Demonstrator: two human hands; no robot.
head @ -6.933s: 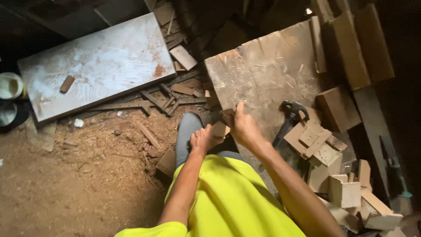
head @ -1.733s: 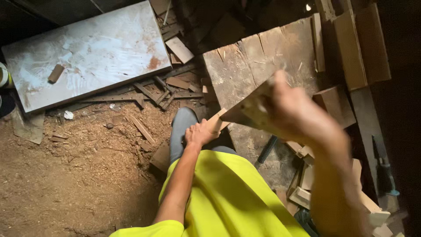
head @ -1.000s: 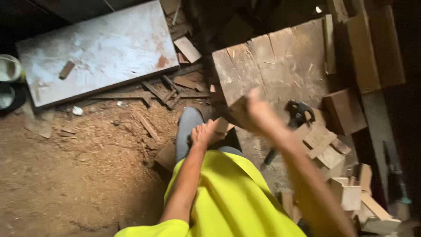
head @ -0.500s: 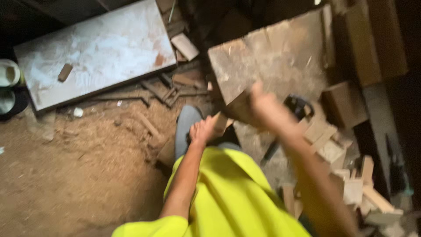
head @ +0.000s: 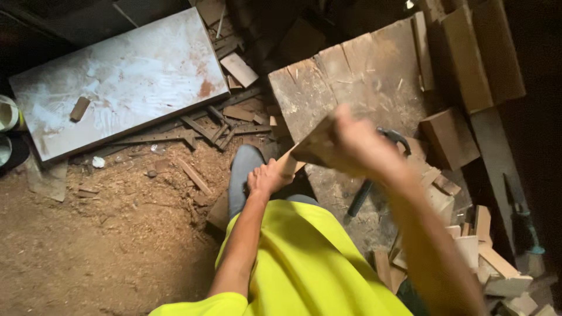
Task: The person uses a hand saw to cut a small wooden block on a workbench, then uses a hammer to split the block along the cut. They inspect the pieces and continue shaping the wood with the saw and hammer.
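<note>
Wood piece [head: 313,146] clenched in right hand [head: 357,143], long axis slanting down-left to left hand [head: 269,175], which is gripped on its lower end.

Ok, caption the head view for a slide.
Both hands, left hand and right hand, grip a pale wooden piece over a worn wooden board.

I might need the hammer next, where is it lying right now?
In the head view the hammer lies on the worn wooden board, right of centre, partly hidden under the raised right hand, beside the pile of wood offcuts.
</note>
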